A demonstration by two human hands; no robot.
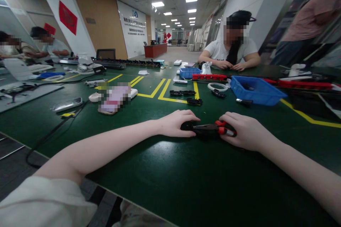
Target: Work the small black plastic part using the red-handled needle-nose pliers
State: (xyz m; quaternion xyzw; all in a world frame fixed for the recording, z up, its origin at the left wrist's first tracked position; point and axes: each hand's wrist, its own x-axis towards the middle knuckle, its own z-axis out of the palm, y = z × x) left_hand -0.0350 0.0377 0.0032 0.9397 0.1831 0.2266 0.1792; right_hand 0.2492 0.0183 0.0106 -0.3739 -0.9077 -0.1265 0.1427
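Note:
My left hand (176, 123) rests on the dark green table (170, 177), fingers curled over a small black part (186, 126) that is mostly hidden under it. My right hand (245, 131) is closed round the red handles of a pair of pliers (213, 128). The pliers lie low over the table with their dark jaws pointing left at the black part. Both hands sit close together near the table's middle.
A blue bin (255, 90) stands beyond my right hand, with loose black parts (183, 93), a white ring (217, 86) and yellow floor-tape lines (162, 90) nearby. A person in white sits across the table (231, 51). Others sit far left. A black cable (53, 131) runs at left.

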